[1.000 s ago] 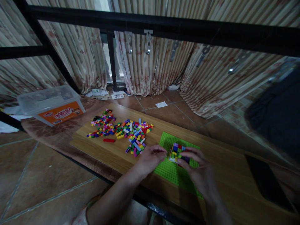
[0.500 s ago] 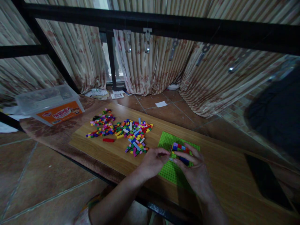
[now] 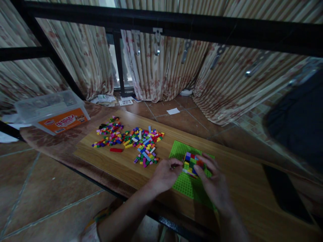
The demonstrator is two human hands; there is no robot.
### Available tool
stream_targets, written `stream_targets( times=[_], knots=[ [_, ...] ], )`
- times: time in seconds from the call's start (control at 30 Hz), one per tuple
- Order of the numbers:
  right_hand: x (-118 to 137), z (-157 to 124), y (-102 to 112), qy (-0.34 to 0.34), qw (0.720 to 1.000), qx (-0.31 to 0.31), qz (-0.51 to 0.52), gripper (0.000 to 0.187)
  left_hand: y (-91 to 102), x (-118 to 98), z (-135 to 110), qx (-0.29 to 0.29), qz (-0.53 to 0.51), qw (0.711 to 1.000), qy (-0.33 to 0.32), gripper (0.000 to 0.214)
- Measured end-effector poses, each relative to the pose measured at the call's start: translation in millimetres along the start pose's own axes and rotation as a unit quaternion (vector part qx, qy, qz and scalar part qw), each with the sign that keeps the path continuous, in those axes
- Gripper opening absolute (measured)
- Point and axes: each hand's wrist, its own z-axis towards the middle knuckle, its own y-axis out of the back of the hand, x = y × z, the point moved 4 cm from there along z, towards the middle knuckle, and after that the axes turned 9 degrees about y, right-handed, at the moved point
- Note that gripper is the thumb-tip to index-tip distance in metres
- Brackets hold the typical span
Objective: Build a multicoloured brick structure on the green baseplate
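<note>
A small multicoloured brick block sits over the green studded baseplate on the wooden board. My right hand curls round the block's right side, thumb and fingers closed on it. Fingers bent, my left hand has its fingertips against the block's left edge; whether they pinch a brick I cannot make out. A spread of several loose coloured bricks lies to the left, with one red brick apart from it.
A clear plastic box with an orange label stands at the far left. The wooden board lies on a brown mat. A black metal frame crosses overhead. Striped curtains hang behind; a dark object is at the right.
Both hands stayed at the block on the baseplate. The right hand shifted and turned the block slightly, so that its top colours show more; the left fingertips closed in on its left edge.
</note>
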Motion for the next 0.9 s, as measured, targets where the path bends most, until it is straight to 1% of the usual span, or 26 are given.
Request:
stream_targets(
  times=[0.07, 0.13, 0.23, 0.37, 0.5, 0.7, 0.9],
  knots=[
    [-3, 0, -2, -0.038, 0.999, -0.015, 0.017, 0.046, -0.2, -1, 0, -0.003, -0.004, 1.0, 0.003, 0.022],
    [-6, -1, -7, -0.06, 0.998, -0.018, 0.022, 0.053, -0.2, -2, -1, -0.005, -0.009, 1.0, 0.007, 0.022],
    [-9, -3, -17, -0.061, 0.998, -0.023, 0.012, 0.06, 0.3, -3, -2, -0.009, -0.001, 1.0, 0.008, 0.023],
    [-9, -5, -25, -0.054, 0.998, -0.031, -0.011, 0.067, 0.9, -3, -3, -0.01, 0.019, 1.0, -0.006, 0.023],
    [-8, -7, -28, -0.063, 0.997, -0.037, -0.012, 0.069, 1.2, -4, -4, -0.013, 0.026, 1.0, -0.008, 0.023],
    [-16, -7, -33, -0.109, 0.991, -0.058, 0.053, 0.073, -1.3, -3, -5, -0.017, 0.032, 0.999, -0.001, 0.026],
    [-8, -6, -31, -0.121, 0.988, -0.067, 0.065, 0.074, -3.9, -7, -10, -0.015, 0.058, 0.998, -0.018, 0.028]
  ],
)
